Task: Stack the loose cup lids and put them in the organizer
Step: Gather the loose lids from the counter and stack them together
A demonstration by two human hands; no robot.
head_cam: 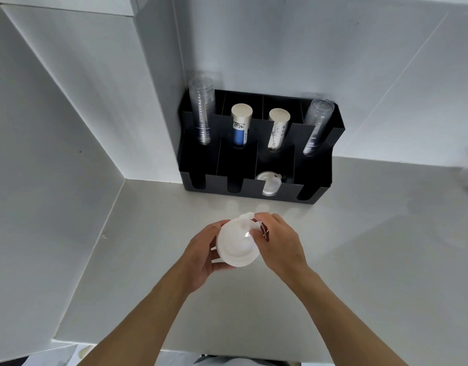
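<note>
A stack of white cup lids (236, 244) is held above the table in front of me. My left hand (201, 256) cups the stack from the left and below. My right hand (279, 243) grips its right side, fingertips on the top lid near the small tab. The black organizer (314, 178) stands against the back wall. Its third front slot from the left holds a few white lids (269, 184). The other front slots look empty.
The organizer's back compartments hold two stacks of clear plastic cups (202, 112) (317, 126) and two stacks of paper cups (240, 125) (277, 129). White walls close the left and back sides. The grey table (359, 247) extends to the right.
</note>
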